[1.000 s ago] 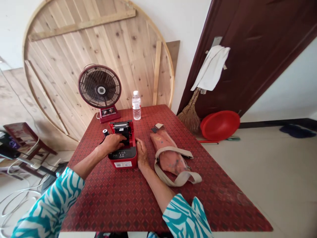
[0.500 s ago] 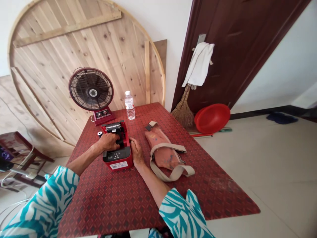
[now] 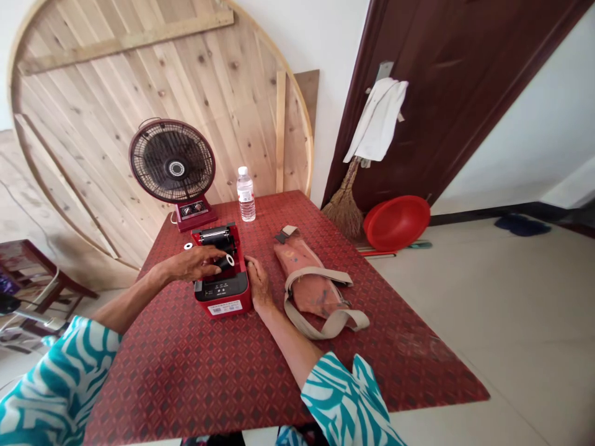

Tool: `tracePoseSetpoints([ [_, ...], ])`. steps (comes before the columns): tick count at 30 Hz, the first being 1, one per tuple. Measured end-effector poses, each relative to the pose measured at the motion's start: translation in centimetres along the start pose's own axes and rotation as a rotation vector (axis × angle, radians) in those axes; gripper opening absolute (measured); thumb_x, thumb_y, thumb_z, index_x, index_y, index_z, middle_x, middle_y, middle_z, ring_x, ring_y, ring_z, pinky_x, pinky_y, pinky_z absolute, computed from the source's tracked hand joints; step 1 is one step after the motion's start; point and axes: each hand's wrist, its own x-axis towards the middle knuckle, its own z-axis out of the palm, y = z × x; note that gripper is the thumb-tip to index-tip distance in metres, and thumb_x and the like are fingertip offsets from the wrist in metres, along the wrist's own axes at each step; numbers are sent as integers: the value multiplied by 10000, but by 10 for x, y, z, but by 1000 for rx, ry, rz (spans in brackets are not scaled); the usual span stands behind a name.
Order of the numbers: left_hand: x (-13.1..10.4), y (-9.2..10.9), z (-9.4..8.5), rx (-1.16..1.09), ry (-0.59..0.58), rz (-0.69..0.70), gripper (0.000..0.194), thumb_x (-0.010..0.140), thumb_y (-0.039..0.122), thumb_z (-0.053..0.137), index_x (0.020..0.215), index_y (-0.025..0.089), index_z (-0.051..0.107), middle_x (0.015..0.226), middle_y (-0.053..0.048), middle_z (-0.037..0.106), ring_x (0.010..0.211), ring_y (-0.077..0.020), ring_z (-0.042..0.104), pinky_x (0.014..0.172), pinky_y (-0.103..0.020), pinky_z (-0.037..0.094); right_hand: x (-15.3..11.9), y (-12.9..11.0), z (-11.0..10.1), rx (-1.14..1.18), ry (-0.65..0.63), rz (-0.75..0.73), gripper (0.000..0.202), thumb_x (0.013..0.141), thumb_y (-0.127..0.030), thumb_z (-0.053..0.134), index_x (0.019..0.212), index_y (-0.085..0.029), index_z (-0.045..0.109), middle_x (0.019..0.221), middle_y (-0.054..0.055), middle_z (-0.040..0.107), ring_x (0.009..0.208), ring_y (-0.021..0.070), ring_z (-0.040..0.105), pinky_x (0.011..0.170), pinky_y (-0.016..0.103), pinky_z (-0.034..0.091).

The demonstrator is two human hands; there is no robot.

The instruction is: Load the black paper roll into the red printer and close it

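Observation:
A red and black printer-like machine [image 3: 225, 291] stands with its lid up on the patterned red table [image 3: 223, 371]. Over its open compartment, my left hand [image 3: 198, 263] pinches a small black roll [image 3: 225, 264] with a white ring at its end. The roll sits tilted between the fingers and thumb. My right hand [image 3: 258, 284] rests around the machine's right side, gripping it. Just behind my left hand, a second black roll with a white end [image 3: 188, 246] shows on the left.
A fan [image 3: 175, 167] and a water bottle [image 3: 246, 195] stand at the table's back. An orange pouch [image 3: 309, 279] with a beige strap lies to the right. Beyond the table are a broom [image 3: 344, 207] and a red basin [image 3: 398, 222].
My left hand has drawn back a little to the left and up, and the black roll's white end now shows between its fingers. My right hand stays on the machine.

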Motion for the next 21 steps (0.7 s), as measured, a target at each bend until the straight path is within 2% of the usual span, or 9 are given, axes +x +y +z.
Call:
tracePoseSetpoints([
  [3, -27, 2, -12, -207, 166, -61, 439, 810, 404, 569, 1189, 188, 614, 971, -69, 680, 788, -187, 611, 695, -283, 483, 0, 2, -1, -12, -5, 8, 351, 847, -405, 422, 1026, -221, 662, 1092, 48, 677, 1071, 211, 584, 979, 359, 412],
  [6, -62, -18, -25, -369, 387, -237, 496, 776, 454, 596, 1182, 169, 608, 945, -70, 686, 772, -190, 614, 662, -280, 483, 0, 2, -2, -29, -15, -1, 363, 847, -409, 418, 1040, -217, 657, 1118, 53, 669, 1087, 212, 576, 989, 361, 405],
  [9, -92, -50, -29, -163, 668, -502, 541, 715, 476, 630, 1157, 165, 622, 873, -50, 664, 617, -152, 568, 563, -262, 446, 0, 1, -4, -35, -21, 1, 366, 845, -414, 422, 1038, -210, 657, 1116, 58, 668, 1084, 212, 578, 984, 358, 408],
  [11, -105, -66, -24, 36, 782, -597, 502, 697, 457, 627, 1119, 186, 647, 886, -48, 647, 602, -147, 560, 573, -265, 444, 0, 1, -5, -33, -24, 10, 369, 845, -419, 423, 1037, -209, 658, 1118, 59, 669, 1085, 214, 579, 981, 359, 410],
  [13, -110, -73, -15, 169, 808, -626, 455, 694, 433, 618, 1084, 205, 668, 898, -49, 639, 613, -151, 572, 607, -274, 454, 0, 1, -5, -33, -29, 18, 382, 844, -428, 421, 1045, -204, 655, 1126, 65, 668, 1091, 221, 578, 981, 367, 409],
  [15, -110, -76, -6, 179, 796, -642, 436, 695, 429, 615, 1065, 207, 676, 889, -49, 644, 610, -155, 579, 621, -278, 459, 0, 2, -5, -33, -30, 30, 395, 840, -439, 423, 1053, -198, 652, 1133, 73, 667, 1098, 230, 577, 981, 378, 408],
  [18, -105, -84, 7, -58, 800, -687, 483, 708, 482, 601, 1083, 181, 653, 832, -40, 670, 630, -171, 599, 594, -273, 455, 0, 3, -6, -39, -21, 35, 393, 835, -447, 434, 1049, -203, 655, 1128, 69, 673, 1094, 233, 578, 981, 384, 406],
  [21, -101, -104, 26, -304, 815, -711, 543, 685, 530, 615, 1067, 144, 630, 770, -39, 684, 668, -196, 626, 561, -268, 450, 0, 3, -7, -54, -23, 39, 386, 835, -446, 442, 1051, -210, 658, 1138, 62, 671, 1098, 228, 575, 985, 378, 401],
])
